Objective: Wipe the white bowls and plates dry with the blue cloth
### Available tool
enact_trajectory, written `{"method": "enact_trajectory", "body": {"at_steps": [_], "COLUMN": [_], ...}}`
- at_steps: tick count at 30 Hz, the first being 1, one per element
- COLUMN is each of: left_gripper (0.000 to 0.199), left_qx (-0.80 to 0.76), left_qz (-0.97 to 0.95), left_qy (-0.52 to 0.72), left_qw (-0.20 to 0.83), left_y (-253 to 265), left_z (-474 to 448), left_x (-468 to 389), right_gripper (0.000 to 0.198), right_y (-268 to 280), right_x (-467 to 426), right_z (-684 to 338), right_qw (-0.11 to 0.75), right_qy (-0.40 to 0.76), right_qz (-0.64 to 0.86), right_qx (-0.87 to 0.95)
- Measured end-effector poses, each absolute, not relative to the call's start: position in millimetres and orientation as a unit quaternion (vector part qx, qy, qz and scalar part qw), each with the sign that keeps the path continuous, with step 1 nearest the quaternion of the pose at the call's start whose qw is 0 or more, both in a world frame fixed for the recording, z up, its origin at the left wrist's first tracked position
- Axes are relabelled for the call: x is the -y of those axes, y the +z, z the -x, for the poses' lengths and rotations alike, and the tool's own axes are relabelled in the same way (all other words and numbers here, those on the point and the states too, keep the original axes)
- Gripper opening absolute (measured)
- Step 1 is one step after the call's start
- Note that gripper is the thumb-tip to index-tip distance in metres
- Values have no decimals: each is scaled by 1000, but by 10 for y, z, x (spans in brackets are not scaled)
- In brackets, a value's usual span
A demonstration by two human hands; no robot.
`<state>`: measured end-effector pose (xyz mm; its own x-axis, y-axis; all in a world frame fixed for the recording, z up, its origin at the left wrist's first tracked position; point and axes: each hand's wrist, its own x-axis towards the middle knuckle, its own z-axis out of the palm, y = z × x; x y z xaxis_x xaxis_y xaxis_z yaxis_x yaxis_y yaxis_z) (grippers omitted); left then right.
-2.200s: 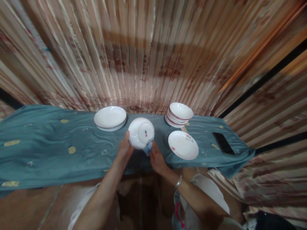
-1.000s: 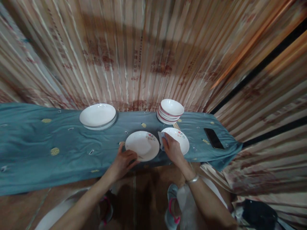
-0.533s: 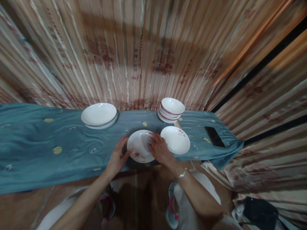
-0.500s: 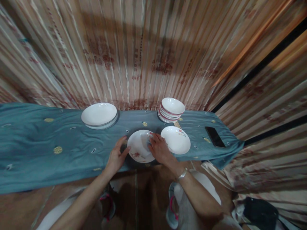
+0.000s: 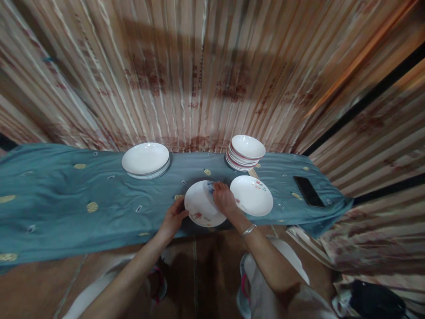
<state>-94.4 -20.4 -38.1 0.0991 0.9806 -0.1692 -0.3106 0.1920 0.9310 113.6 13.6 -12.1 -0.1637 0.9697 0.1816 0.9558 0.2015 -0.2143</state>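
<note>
A white plate [image 5: 202, 208] with red floral marks lies in front of me near the table's front edge. At its left rim is my left hand [image 5: 174, 217], thumb on the edge and fingers curled round the side. My right hand [image 5: 224, 197] is over the plate's right part, its fingers bunched on what looks like a small blue cloth [image 5: 210, 187], mostly hidden by the fingers. Just right of that hand lies a second white plate [image 5: 250, 197] with red and teal flowers.
A stack of larger white plates [image 5: 146, 158] stands at the back left. Behind the flowered plate rises a stack of red-rimmed bowls [image 5: 247, 148]. A black phone [image 5: 308, 191] lies on the right of the blue-green tablecloth [image 5: 113, 221]. A pleated curtain [image 5: 179, 79] hangs behind.
My right hand has shifted towards the plate's far edge, with its fingers more bunched. My left hand has closed in on the left rim. The whole view has moved slightly.
</note>
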Motion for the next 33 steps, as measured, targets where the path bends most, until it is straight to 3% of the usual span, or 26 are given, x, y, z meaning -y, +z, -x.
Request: {"method": "enact_trajectory", "body": {"at_steps": [8, 17, 25, 29, 33], "left_gripper": [52, 50, 30, 35, 43], "left_qx": [-445, -435, -464, -480, -437], "left_qz": [-396, -364, -296, -308, -359], "left_qy": [507, 501, 477, 474, 468], "left_qw": [623, 653, 685, 671, 679], "left_y": [-395, -223, -95, -141, -179], "left_z": [958, 901, 947, 957, 951], "left_x": [224, 264, 266, 244, 233], "right_gripper": [43, 37, 25, 25, 32], "right_y": [-276, -265, -209, -124, -34], "right_x": [-323, -207, 30, 103, 159], "right_z": [-857, -628, -677, -820, -993], "right_qw": [271, 334, 317, 245, 162], "right_qy": [91, 207, 399, 459, 441], "right_qz": [590, 493, 419, 393, 408], "right_qx": [755, 776, 752, 758, 783]}}
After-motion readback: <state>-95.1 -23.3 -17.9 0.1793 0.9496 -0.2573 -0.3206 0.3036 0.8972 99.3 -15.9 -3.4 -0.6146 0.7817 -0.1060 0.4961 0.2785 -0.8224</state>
